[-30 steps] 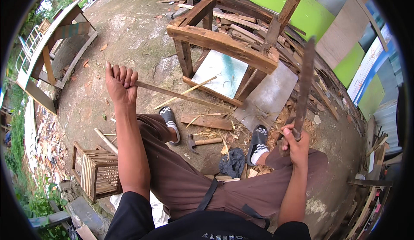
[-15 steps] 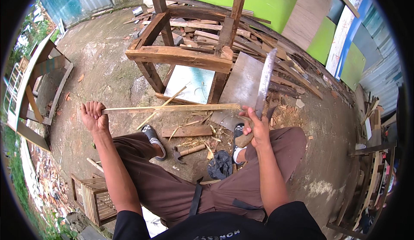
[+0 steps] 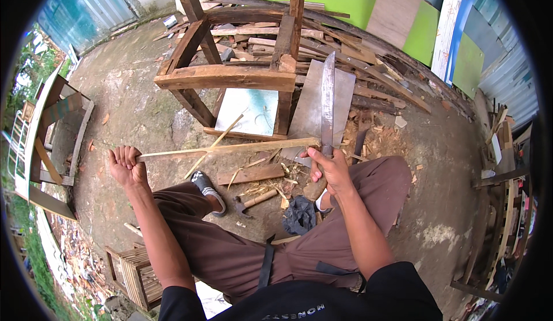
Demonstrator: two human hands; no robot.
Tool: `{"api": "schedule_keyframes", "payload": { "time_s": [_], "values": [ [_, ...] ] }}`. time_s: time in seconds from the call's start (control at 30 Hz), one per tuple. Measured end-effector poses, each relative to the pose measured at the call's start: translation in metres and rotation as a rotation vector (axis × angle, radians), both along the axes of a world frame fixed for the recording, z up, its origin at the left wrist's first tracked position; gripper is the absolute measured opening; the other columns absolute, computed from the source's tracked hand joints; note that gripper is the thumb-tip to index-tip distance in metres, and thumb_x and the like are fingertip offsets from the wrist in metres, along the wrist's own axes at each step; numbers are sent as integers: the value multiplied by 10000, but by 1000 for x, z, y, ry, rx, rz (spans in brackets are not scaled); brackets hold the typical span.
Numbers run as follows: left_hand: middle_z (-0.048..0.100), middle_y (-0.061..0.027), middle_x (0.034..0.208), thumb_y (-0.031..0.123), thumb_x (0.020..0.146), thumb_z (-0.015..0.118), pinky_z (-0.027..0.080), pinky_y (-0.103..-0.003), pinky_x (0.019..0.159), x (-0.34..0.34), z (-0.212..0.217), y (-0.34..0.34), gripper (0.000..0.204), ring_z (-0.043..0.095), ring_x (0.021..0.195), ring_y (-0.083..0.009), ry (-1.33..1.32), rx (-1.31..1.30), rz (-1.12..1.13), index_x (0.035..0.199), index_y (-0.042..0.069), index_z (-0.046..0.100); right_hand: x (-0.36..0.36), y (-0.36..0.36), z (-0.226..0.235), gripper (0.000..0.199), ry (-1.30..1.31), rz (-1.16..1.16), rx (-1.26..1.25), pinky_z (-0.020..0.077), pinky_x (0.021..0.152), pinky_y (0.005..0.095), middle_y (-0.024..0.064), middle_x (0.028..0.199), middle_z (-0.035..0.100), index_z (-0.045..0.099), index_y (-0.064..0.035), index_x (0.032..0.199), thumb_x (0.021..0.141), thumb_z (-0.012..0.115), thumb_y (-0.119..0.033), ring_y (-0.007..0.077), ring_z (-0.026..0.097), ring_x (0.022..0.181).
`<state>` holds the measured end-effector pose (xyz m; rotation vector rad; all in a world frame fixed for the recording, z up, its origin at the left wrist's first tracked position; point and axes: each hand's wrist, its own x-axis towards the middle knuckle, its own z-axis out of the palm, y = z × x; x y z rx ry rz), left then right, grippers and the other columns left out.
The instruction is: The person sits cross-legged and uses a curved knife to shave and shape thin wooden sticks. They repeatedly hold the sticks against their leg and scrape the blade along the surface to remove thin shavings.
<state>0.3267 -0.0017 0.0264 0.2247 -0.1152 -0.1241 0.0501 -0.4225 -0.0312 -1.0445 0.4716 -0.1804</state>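
Note:
My left hand (image 3: 128, 164) is closed in a fist around one end of a long, thin, pale wooden strip (image 3: 253, 147). The strip runs across in front of me, and its other end meets the lower blade of a machete (image 3: 328, 96). My right hand (image 3: 330, 170) grips the machete by its wooden handle, the blade pointing away from me. Below the strip, a short brown board (image 3: 251, 174) and a hammer (image 3: 256, 200) lie on the ground between my feet among pale shavings. A black plastic bag (image 3: 299, 215) sits beside my right leg.
A rough wooden frame (image 3: 224, 78) stands just ahead, a pale panel (image 3: 246, 111) between its legs. Behind it lies a heap of scrap wood (image 3: 368, 67). A grey sheet (image 3: 340, 87) is under the blade. A slatted wooden piece (image 3: 135, 275) stands at lower left.
My right hand has brought the machete left, and its blade now stands against the strip's end. The left hand keeps its grip. The whole view has shifted slightly.

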Motion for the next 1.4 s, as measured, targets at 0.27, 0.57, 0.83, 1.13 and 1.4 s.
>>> {"api": "schedule_keyframes", "payload": {
  "time_s": [0.27,0.57,0.83,1.13,1.4],
  "values": [
    [227,23,504,361,1097,372,214,-258,413,-2,0,-3,555,184,419,-99,-26,-3,-18,595,130,320,1,-1,4,263,-27,-10,44,460,483,278,123,826,657,640,76,991,964,671,-183,85,474,496],
    [229,20,505,380,1099,366,211,-260,405,-7,-1,-5,561,178,417,-100,-30,-20,35,600,128,319,-2,-3,5,384,-26,5,74,490,496,267,174,867,671,538,81,1197,888,726,-47,98,549,550],
    [197,26,508,386,1106,309,204,-268,406,3,-1,32,573,174,417,-105,-43,31,263,585,148,290,-3,-2,4,358,75,114,-13,471,483,249,111,807,639,559,45,1206,899,713,-57,75,526,523],
    [214,12,494,363,1103,350,198,-268,397,-8,9,19,566,169,413,-105,-53,39,121,588,135,296,1,5,-12,334,85,-78,-93,456,461,264,125,828,623,578,24,1055,1000,635,-300,97,499,498],
    [228,22,488,345,1098,377,210,-262,396,-9,8,12,548,185,405,-97,-65,6,79,595,137,318,2,9,-1,249,28,-62,-163,461,463,265,170,895,656,566,14,1038,992,634,-221,104,508,495]
  ]
}}
